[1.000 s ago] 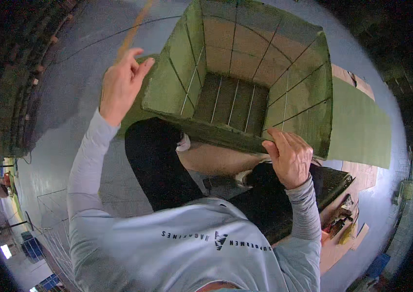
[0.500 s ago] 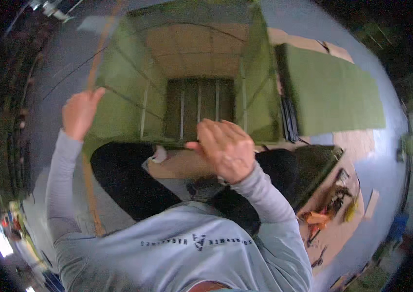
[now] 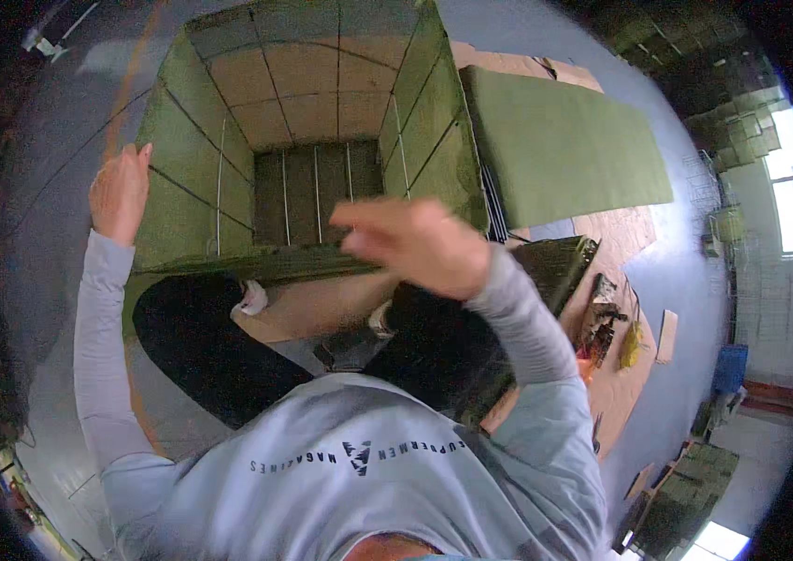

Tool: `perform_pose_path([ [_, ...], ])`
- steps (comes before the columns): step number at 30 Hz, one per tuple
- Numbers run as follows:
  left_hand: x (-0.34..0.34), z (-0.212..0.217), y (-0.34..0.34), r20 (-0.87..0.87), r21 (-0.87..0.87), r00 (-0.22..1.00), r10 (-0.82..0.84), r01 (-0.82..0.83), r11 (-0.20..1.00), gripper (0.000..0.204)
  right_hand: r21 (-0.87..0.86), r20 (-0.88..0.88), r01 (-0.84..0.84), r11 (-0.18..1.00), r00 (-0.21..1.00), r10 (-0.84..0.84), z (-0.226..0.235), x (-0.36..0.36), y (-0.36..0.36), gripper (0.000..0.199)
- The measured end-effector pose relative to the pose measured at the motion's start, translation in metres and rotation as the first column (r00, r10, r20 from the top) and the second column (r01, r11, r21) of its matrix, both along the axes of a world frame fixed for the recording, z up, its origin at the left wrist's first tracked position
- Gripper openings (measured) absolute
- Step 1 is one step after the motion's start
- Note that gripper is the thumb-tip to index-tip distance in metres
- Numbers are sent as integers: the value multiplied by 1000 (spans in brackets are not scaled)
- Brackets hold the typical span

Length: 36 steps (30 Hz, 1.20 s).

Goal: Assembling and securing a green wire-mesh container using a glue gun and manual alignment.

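An open box-like frame (image 3: 319,254) with green panels and dark grid lines stands in front of me, metal rods across its dark bottom. My left hand (image 3: 119,194) is closed at the outer edge of its left panel (image 3: 192,154), thumb up; what the curled fingers hold, if anything, is hidden. Over the front right corner of the frame, my right hand (image 3: 420,243) is raised and blurred by motion. Its fingers stretch left with the thumb apart, and no object shows in it. My legs are bent against the near side of the frame.
Right of the frame lies a flat green panel (image 3: 564,145) on cardboard, beside dark bars (image 3: 493,204). A dark green padded piece (image 3: 555,271) lies by my right leg. Tools (image 3: 602,323) and a yellow item (image 3: 633,348) rest on cardboard (image 3: 625,397) at the right.
The whole view has shifted, so the frame sits further left. My right hand has moved rightward relative to the frame and turned its fingers left. The left hand stays by the left panel.
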State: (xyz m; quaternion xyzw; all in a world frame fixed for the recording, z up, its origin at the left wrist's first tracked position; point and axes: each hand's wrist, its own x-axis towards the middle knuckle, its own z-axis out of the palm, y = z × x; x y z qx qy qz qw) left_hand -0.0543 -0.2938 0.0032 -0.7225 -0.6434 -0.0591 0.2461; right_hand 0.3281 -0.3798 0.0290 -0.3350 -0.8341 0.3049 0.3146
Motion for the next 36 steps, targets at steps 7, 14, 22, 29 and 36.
perform_pose_path([
  [7,-4,-5,-26,302,-77,951,63,-42,996,51,450,530,598,663,418,-738,27,60,17,38],
  [14,-16,-24,-22,330,-31,944,-4,15,999,50,529,619,471,706,356,-701,-3,61,31,37],
  [22,-12,-21,-27,311,-4,950,21,-21,1000,43,362,731,484,797,383,-564,13,53,4,37],
  [29,-16,-33,-22,218,96,976,-30,9,995,36,355,833,472,807,232,-502,24,49,15,35],
  [36,-11,-34,-20,281,143,955,-96,57,988,31,478,742,469,742,237,-628,5,62,25,44],
])
